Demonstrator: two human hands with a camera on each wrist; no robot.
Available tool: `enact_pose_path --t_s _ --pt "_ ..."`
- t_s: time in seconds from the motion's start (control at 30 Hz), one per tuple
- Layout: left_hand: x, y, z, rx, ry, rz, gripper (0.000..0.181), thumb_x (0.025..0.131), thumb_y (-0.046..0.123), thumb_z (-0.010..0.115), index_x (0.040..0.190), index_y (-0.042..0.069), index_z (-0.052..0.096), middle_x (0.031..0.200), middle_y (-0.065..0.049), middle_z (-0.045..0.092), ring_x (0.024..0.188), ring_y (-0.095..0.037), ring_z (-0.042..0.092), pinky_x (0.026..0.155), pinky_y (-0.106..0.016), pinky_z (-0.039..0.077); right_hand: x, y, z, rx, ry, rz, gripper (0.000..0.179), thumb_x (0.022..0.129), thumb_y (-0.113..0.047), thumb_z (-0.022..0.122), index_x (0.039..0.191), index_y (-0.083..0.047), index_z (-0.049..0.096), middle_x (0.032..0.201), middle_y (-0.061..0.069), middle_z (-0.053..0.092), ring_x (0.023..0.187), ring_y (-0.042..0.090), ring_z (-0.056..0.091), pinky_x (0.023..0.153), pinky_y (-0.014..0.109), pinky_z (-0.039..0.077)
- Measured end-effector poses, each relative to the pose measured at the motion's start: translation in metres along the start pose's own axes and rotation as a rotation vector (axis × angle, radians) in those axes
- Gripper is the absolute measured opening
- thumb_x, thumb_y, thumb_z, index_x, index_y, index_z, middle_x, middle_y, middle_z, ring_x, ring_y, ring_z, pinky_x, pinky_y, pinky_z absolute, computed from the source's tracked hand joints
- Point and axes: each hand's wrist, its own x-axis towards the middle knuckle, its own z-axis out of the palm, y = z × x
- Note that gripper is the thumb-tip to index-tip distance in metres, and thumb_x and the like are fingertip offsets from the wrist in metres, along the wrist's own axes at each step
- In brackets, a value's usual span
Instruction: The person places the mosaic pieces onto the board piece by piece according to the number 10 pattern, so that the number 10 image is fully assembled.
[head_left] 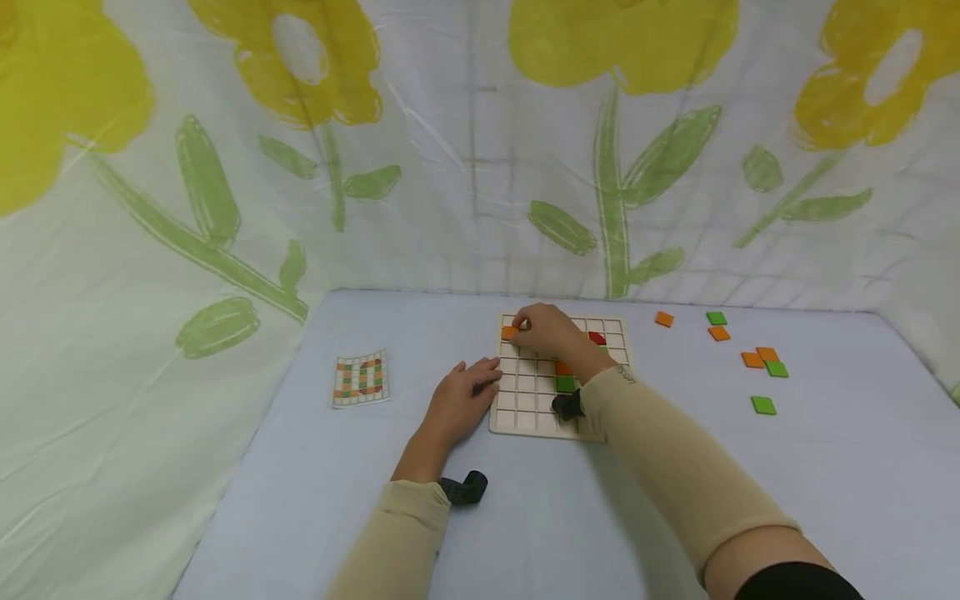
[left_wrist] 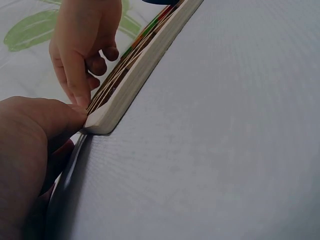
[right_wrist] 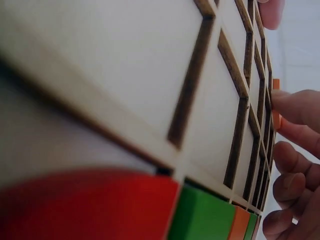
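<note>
A wooden grid board [head_left: 517,423] lies in front of me in the head view. My right hand [head_left: 553,333] reaches over it to the far left corner, where thumb and forefinger pinch an orange tile [right_wrist: 276,120] at the grid. Beside the board's left edge my left hand [head_left: 462,398] rests, fingertips right at the rim, fingers relaxed. A red tile [head_left: 597,338], a green tile [head_left: 565,384] and a few more coloured tiles sit in the board's cells; my right wrist and sleeve partly hide them.
To the left lies a small card [head_left: 362,379] printted with a coloured grid pattern. Several loose tiles are spread on the right, among them a green tile [head_left: 763,405] and an orange tile [head_left: 664,319]. A flowered cloth [head_left: 435,208] hangs behind the table.
</note>
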Motion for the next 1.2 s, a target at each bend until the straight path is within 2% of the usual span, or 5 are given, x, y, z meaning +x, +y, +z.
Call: enact_pose_path --t_s 0.3,0.53,0.7,0.97,1.2 --pt "0.0 -0.001 0.0 -0.007 0.005 -0.002 0.029 0.097 0.02 0.063 0.124 0.011 0.069 0.142 0.005 0.056 0.135 -0.013 0.049 0.124 -0.038 0.024 -0.003 -0.004 -0.001 -0.003 0.007 -0.011 0.035 0.095 -0.027 0.062 0.127 -0.012 0.067 0.128 0.009 0.065 0.116 0.027 0.06 0.099 0.044 0.052" --pt "0.001 0.0 0.0 -0.014 0.004 -0.02 0.029 0.097 0.021 0.063 0.125 0.012 0.069 0.143 0.006 0.055 0.136 -0.011 0.048 0.124 -0.036 0.022 -0.012 0.009 -0.016 0.031 0.043 0.01 0.042 0.097 -0.032 0.06 0.135 -0.015 0.06 0.114 0.01 0.064 0.094 0.024 0.061 0.08 0.04 0.054" --pt "0.003 0.0 0.002 -0.008 0.001 -0.03 0.03 0.097 0.021 0.063 0.126 0.012 0.068 0.143 0.008 0.054 0.137 -0.01 0.047 0.125 -0.035 0.021 -0.026 0.047 -0.045 0.068 0.094 0.048 0.044 0.098 -0.033 0.059 0.136 -0.011 0.058 0.117 0.015 0.062 0.096 0.029 0.06 0.08 0.042 0.053" --pt "0.002 -0.001 0.003 0.003 0.005 -0.036 0.029 0.097 0.02 0.063 0.125 0.012 0.069 0.143 0.007 0.055 0.137 -0.012 0.047 0.124 -0.035 0.022 -0.066 0.124 -0.091 -0.003 0.176 0.178 0.045 0.098 -0.032 0.058 0.134 -0.004 0.058 0.123 0.023 0.06 0.104 0.035 0.058 0.083 0.047 0.053" --pt "0.0 0.001 0.002 -0.008 0.007 -0.038 0.03 0.097 0.02 0.063 0.125 0.011 0.069 0.143 0.006 0.055 0.137 -0.013 0.047 0.125 -0.035 0.022 -0.114 0.176 -0.11 -0.001 0.241 0.409 0.061 0.098 -0.035 0.056 0.141 0.006 0.044 0.134 0.035 0.047 0.119 0.049 0.049 0.094 0.06 0.047"
